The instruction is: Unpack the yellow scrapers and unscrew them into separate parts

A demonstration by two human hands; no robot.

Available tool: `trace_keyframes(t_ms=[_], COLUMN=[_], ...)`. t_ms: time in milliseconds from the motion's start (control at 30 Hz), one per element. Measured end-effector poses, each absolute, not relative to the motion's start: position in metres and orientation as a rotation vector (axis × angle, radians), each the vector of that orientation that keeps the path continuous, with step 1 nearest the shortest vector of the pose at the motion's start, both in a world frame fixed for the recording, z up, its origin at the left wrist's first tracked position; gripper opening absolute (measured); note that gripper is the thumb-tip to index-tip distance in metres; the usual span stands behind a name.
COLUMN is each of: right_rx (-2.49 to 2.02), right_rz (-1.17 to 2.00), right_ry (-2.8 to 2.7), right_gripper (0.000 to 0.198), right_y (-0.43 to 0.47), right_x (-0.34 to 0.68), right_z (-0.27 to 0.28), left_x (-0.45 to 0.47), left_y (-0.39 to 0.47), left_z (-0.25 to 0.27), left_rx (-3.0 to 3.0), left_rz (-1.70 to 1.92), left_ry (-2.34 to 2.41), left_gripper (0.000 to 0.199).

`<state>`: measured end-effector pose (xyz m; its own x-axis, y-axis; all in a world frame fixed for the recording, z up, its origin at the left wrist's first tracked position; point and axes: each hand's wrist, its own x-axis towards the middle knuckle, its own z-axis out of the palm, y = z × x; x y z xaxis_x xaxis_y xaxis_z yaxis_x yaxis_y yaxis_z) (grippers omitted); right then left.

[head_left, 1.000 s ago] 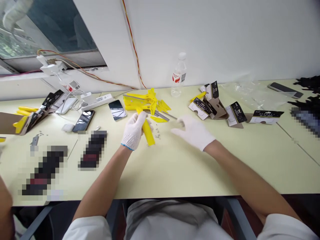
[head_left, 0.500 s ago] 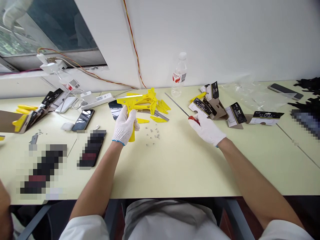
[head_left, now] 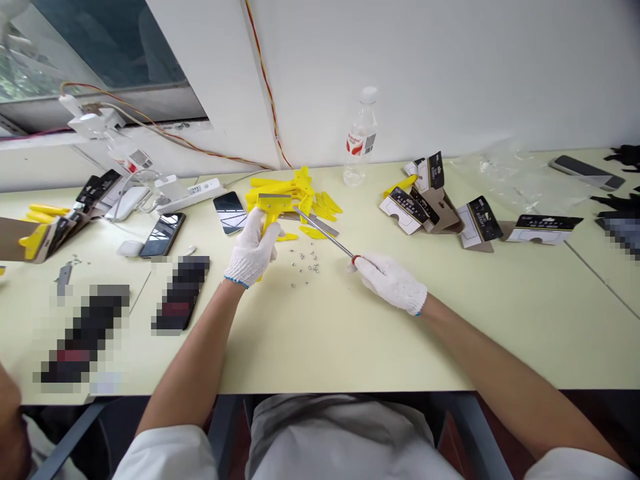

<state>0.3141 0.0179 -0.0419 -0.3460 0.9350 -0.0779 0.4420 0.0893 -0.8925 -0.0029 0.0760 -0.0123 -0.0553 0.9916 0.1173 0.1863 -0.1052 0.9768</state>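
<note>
My left hand (head_left: 253,250), in a white knitted glove, is closed round the handle of a yellow scraper (head_left: 273,205) with a metal blade along its head. My right hand (head_left: 390,280), gloved the same way, grips the red handle of a screwdriver (head_left: 330,239). Its long shaft points left, and its tip is close to the right end of the scraper head; whether they touch I cannot tell. Behind the left hand lies a pile of yellow scraper parts (head_left: 303,187). Several small screws (head_left: 303,255) are scattered on the table between my hands.
A plastic bottle (head_left: 361,137) stands by the wall. Opened cardboard packages (head_left: 435,193) and clear plastic wrap (head_left: 520,173) lie at the right. Phones (head_left: 163,235), a power strip (head_left: 193,193) and more packages (head_left: 95,193) are at the left. Part of another person shows at the left edge.
My left hand has turned the scraper so its blade faces up and toward me. My right hand has moved left, bringing the screwdriver tip close to the scraper head.
</note>
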Motion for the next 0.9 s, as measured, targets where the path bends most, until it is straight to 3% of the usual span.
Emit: trace_keyframes(t_ms=[300, 533, 900], right_rx=[-1.362, -1.380, -1.393], right_rz=[1.225, 1.171, 1.179], right_ry=[-1.889, -1.930, -1.954], right_gripper=[0.050, 0.051, 0.052], right_y=[0.017, 0.017, 0.017], right_x=[0.310, 0.309, 0.308], right_z=[-0.038, -0.037, -0.035], left_x=[-0.001, 0.000, 0.002], left_y=[0.075, 0.075, 0.071], left_z=[-0.022, -0.023, -0.014], left_rx=[1.576, 1.479, 1.706], left_rz=[1.070, 1.098, 0.863], left_ry=[1.402, 1.392, 1.557], left_gripper=[0.044, 0.062, 0.064])
